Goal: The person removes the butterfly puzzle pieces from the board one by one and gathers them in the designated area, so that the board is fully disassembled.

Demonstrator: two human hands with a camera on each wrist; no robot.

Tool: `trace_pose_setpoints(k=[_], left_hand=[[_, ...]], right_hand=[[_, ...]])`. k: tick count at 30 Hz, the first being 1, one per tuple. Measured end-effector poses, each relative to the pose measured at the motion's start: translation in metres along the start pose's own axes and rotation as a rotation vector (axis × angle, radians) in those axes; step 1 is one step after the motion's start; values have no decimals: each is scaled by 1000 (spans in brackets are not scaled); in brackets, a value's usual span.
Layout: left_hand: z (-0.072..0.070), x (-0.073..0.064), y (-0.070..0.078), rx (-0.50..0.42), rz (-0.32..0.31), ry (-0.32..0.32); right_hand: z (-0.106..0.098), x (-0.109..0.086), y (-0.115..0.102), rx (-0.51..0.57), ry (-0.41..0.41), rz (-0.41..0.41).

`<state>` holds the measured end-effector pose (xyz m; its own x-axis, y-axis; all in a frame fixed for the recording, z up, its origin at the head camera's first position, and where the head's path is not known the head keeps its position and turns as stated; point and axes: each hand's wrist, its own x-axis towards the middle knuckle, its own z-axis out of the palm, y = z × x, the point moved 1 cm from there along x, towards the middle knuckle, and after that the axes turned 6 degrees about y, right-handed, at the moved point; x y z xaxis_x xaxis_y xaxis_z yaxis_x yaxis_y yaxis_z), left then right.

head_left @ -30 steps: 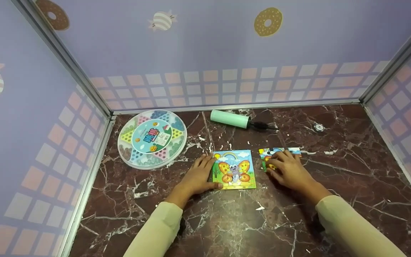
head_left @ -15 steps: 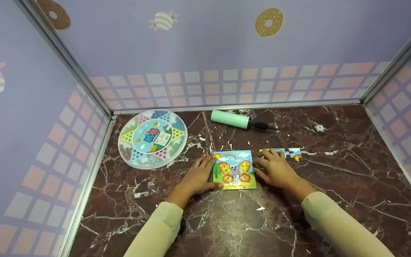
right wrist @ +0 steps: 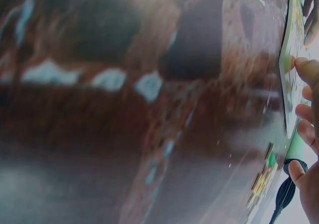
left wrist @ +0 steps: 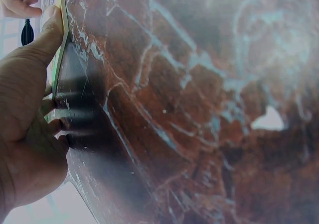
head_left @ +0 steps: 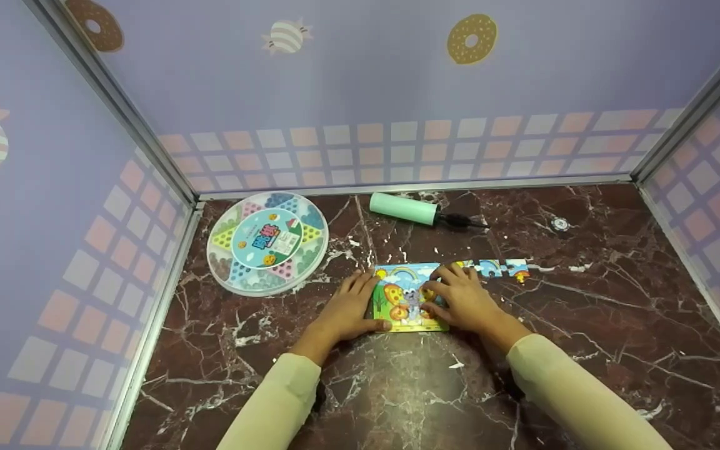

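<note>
A square butterfly jigsaw puzzle (head_left: 407, 294) lies flat on the marbled table. Along its left side rests my left hand (head_left: 350, 309), its thumb on the near corner and its fingertips by the far corner. The left wrist view shows this left thumb (left wrist: 52, 27) on the board's edge. My right hand (head_left: 466, 300) rests over the puzzle's right side and covers part of the butterfly's wing. In the right wrist view the right thumb (right wrist: 306, 68) touches the board near its edge. No loose piece is plainly visible in either hand. Several loose jigsaw pieces (head_left: 518, 270) lie right of the board, partly hidden behind the right hand.
A round Chinese checkers set (head_left: 266, 240) under a clear lid lies at the back left. Behind the puzzle is a mint green hand pump (head_left: 404, 209) with a black end. A small round chip (head_left: 560, 224) lies back right. White scraps (head_left: 455, 364) dot the table; walls enclose it.
My right hand has moved left from the loose pieces onto the puzzle's right side, uncovering some of those pieces. The left hand has stayed at the left edge.
</note>
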<state>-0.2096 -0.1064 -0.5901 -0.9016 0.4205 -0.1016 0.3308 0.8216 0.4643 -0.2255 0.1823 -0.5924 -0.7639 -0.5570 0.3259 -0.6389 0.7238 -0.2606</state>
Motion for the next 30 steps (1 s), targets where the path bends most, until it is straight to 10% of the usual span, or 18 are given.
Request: trace_pose_setpoints(k=[30], left_hand=[[-2,-1,1,-13,6,14]], right_hand=[[2,28,-28,-43,-161,97]])
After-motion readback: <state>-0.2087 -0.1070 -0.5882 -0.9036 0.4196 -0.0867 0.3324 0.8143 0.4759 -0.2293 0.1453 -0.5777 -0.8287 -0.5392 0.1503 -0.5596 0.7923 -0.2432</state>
